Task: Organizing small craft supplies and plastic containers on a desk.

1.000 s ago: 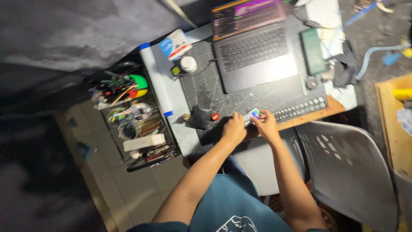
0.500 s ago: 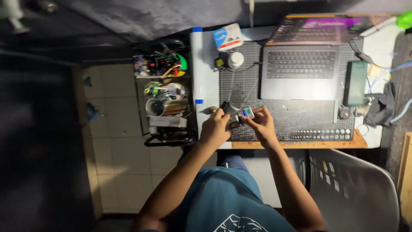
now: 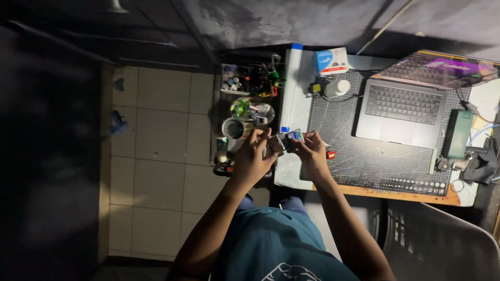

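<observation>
Tiled floor point(image 3: 156, 130) left of cluttered desk point(image 3: 396, 191) with cutting mat point(image 3: 385, 166).

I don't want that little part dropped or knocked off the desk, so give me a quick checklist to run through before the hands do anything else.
1. Both hands on the small device: ok; left hand and right hand pinch it between them.
2. Device over the cutting mat: not ok; it is held near the desk's left edge.
3. Small red part clear of the right hand: ok, it lies just beside it.
4. Laptop clear of the hands: ok.
5. Grip firmness: cannot tell.
6. Lighting on the device: ok.
</observation>
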